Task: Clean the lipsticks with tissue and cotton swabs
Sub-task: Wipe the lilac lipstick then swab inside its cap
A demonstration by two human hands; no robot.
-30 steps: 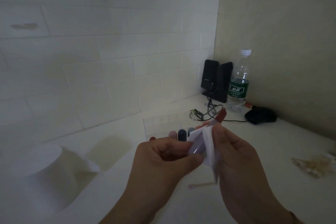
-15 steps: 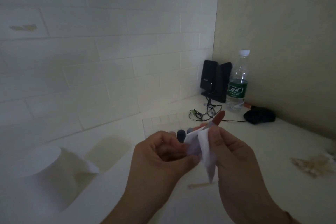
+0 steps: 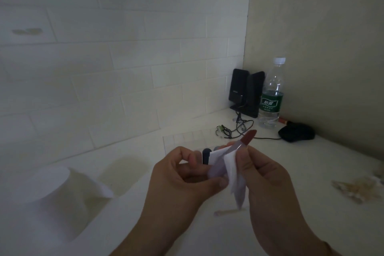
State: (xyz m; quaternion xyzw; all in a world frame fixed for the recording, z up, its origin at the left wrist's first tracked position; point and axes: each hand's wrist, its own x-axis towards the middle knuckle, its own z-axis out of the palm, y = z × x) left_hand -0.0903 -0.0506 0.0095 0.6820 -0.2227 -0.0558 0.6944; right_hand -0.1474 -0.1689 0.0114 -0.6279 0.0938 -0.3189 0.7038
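Observation:
An open lipstick (image 3: 248,137) with a reddish-brown bullet and a silver neck points up and to the right. My left hand (image 3: 182,181) grips its pale lilac base (image 3: 217,169) between thumb and fingers. My right hand (image 3: 268,183) pinches a folded white tissue (image 3: 233,170) against the lipstick's silver neck, and the tissue's tail hangs down. A dark blue lipstick cap (image 3: 206,155) stands on the table just behind my left fingers. A cotton swab (image 3: 228,212) lies on the table under my hands.
A white tissue roll (image 3: 52,199) lies at the left. Black speakers (image 3: 246,91), a water bottle (image 3: 272,97), tangled cables (image 3: 236,129) and a black mouse (image 3: 296,134) fill the back corner. A clear divided organiser (image 3: 187,138) sits behind my hands. A heap of cotton swabs (image 3: 357,188) lies at the right.
The lipstick bullet now stands out further above the tissue, up and to the right. My right thumb has shifted along the neck. Both hands stay in about the same place.

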